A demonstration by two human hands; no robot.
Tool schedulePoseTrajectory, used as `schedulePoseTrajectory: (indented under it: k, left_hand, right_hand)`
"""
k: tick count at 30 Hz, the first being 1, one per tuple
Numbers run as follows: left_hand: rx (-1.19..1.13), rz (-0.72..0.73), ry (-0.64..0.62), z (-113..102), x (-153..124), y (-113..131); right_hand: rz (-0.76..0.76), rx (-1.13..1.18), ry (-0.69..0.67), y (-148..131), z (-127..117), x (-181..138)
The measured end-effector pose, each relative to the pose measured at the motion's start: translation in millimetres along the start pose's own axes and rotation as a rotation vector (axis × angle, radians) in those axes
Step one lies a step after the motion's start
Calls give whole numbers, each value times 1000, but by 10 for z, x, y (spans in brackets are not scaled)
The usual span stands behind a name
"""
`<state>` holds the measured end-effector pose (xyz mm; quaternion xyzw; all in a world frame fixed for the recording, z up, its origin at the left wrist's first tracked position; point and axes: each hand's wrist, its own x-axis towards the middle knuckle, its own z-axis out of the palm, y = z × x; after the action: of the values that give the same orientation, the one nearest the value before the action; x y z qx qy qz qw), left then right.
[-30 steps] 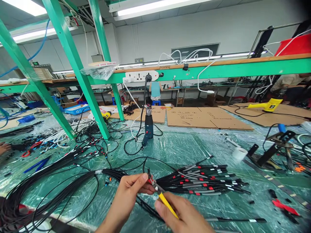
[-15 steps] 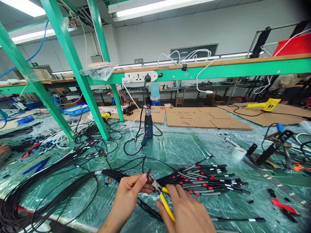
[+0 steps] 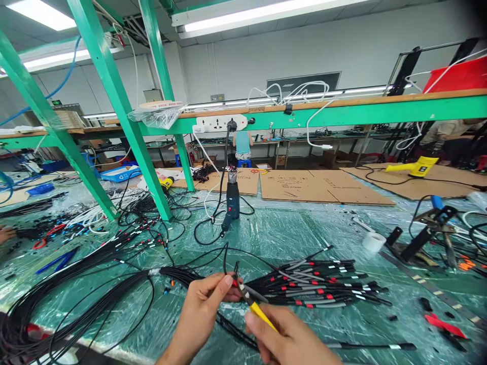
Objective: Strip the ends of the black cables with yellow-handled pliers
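Note:
My left hand [image 3: 200, 312] pinches a thin black wire [image 3: 225, 261] between thumb and forefinger, just in front of me. My right hand [image 3: 291, 337] is closed round the yellow handles of small pliers [image 3: 249, 300], whose jaws meet the wire at my left fingertips. Right behind them lies a bundle of black cables with red and white markers [image 3: 319, 286], fanned out to the right on the green plastic-covered table [image 3: 289, 230]. More black cables [image 3: 76, 289] trail off to the left.
An upright blue heat gun [image 3: 231, 200] stands mid-table with its cord looped around. Cardboard sheets [image 3: 323, 185] lie behind it, a white tape roll [image 3: 373, 241] and black metal stand [image 3: 422, 233] to the right. Green frame posts [image 3: 125, 116] rise on the left. Another person's hand [image 3: 5, 234] shows far left.
My right hand closed back round the pliers' handles after its fingers had spread over them; the jaws stay at the wire. My left hand keeps its pinch.

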<state>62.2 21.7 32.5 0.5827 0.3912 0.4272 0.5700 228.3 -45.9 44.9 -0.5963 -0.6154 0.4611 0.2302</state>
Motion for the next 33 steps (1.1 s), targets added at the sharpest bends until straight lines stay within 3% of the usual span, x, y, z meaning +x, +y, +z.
schedulePoseTrajectory:
  k: [6,14,29,33]
  left_hand:
    - [59,52,-35,-37,13,-17]
    - [77,50,-71,-53,32,-46]
    - [76,44,-106,-63,78,-83]
    - [64,49,-95,-54,62,-101]
  right_hand:
    - [-75,-525,256,104,57,-8]
    - [-151,-777,519,226,166,20]
    - [-112,-664,395,213,97,22]
    - [-97,-416,265,164,60,30]
